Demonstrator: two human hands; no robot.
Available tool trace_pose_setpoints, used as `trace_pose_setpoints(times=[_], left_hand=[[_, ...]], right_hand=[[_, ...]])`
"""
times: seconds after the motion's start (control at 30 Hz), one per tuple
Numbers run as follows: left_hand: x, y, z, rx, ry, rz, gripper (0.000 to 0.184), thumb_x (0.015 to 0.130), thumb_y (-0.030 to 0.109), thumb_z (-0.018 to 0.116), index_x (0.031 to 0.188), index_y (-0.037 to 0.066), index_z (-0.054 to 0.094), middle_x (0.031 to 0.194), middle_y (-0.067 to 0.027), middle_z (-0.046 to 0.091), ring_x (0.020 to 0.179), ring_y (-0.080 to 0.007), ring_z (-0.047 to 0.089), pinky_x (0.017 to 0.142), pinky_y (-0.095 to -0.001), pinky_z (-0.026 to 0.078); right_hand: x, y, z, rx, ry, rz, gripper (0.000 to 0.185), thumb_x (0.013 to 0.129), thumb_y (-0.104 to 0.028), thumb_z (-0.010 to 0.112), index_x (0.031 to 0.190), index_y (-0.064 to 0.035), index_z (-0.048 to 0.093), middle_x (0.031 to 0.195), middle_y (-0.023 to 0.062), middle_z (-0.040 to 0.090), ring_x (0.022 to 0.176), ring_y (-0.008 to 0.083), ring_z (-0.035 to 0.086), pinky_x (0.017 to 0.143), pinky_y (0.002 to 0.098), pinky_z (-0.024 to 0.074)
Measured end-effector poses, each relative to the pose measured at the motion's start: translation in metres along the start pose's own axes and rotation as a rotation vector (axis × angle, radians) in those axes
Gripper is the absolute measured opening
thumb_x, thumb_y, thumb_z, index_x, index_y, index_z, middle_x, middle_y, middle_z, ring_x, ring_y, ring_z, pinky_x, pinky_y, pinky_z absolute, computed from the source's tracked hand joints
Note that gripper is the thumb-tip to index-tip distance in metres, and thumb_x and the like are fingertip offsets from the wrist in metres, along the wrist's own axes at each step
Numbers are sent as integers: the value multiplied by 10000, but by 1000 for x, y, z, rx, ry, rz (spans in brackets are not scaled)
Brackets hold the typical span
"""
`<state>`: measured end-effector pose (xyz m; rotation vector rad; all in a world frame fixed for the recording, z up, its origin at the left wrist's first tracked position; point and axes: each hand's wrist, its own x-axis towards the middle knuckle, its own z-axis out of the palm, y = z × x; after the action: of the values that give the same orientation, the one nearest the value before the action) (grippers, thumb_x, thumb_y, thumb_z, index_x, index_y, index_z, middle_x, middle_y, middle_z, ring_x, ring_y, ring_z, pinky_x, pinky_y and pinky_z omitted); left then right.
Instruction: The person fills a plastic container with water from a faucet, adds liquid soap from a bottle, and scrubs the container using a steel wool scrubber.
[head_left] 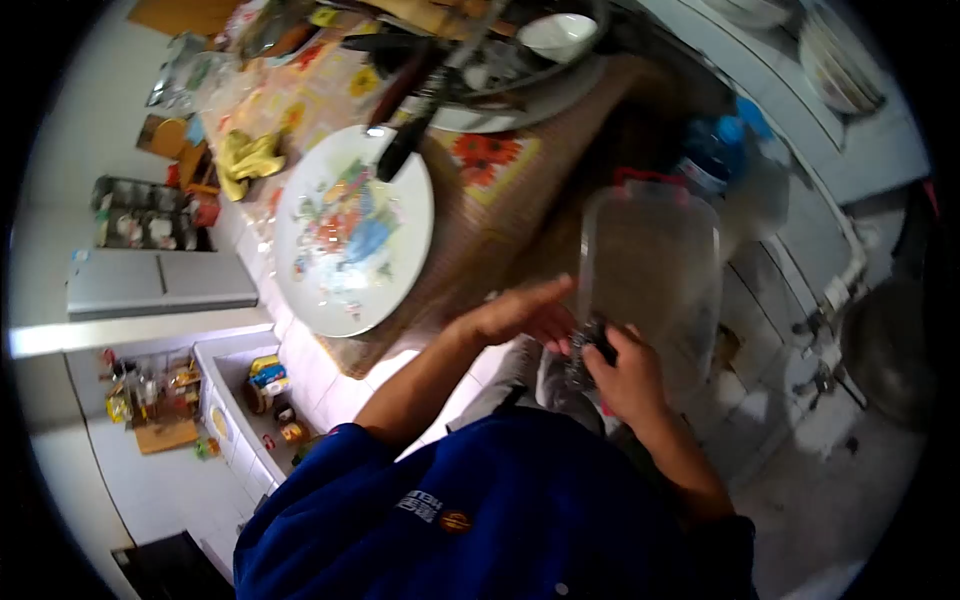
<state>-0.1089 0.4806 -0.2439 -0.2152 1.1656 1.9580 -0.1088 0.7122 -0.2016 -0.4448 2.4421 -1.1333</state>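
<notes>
My right hand [630,375] is closed around a dark, glinting, crumpled clump [580,362], whose exact kind is too blurred to make out. Just left of it, my left hand [518,315] is stretched out with the thumb apart, its fingertips close to the clump; whether they touch it I cannot tell. Beyond and beneath both hands is a clear plastic bin [650,270] with pinkish-red latches. To the left, a large white plate [350,230] with a floral pattern lies at the table edge, and a black knife-like handle [405,145] reaches over its rim.
A patterned cloth covers the table [500,215]. Yellow gloves [248,160] lie past the plate, and a white bowl [558,37] sits among utensils at the back. A blue-capped bottle [712,155] stands behind the bin. At right are a pipe [850,260] and a dark pan [890,350].
</notes>
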Motion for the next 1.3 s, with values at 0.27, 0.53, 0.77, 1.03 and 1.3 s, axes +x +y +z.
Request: trace_pose_setpoints(times=[0.27, 0.53, 0.77, 1.03, 1.3], left_hand=[[6, 3, 13, 63, 9, -67, 1142, 721, 914, 59, 1456, 75, 308, 1023, -187, 659, 827, -260, 683, 755, -361, 555], [8, 5, 38, 14, 107, 27, 1191, 679, 932, 23, 1547, 119, 95, 939, -150, 664, 780, -199, 672, 670, -298, 539], [5, -3, 38, 191, 29, 0, 810, 931, 632, 301, 1542, 155, 66, 838, -120, 672, 698, -164, 667, 630, -256, 527], [10, -8, 37, 383, 176, 57, 577, 896, 182, 646, 1391, 67, 374, 801, -80, 667, 669, -123, 628, 587, -258, 502], [23, 6, 51, 477, 243, 109, 528, 803, 101, 693, 1269, -7, 469, 732, -73, 650, 622, -131, 621, 548, -263, 483]], right_hand=[[74, -16, -2, -57, 271, -27, 336, 850, -287, 643, 1045, -14, 634, 957, 242, 614, 852, 435, 618, 748, 495, 496], [25, -5, -3, 2, 62, -11, 365, 858, -334, 623, 971, 14, 641, 909, 255, 627, 846, 449, 619, 745, 511, 496], [155, 24, 10, 91, 324, -113, 368, 906, -356, 569, 928, 2, 653, 800, 233, 645, 757, 399, 629, 679, 443, 492], [90, 52, 28, 507, -107, 413, 410, 909, -350, 540, 889, 43, 656, 765, 177, 665, 722, 276, 663, 658, 396, 496], [158, 58, 25, 730, 32, 139, 307, 885, -276, 564, 1023, -20, 663, 967, 136, 672, 893, 243, 640, 755, 350, 502]])
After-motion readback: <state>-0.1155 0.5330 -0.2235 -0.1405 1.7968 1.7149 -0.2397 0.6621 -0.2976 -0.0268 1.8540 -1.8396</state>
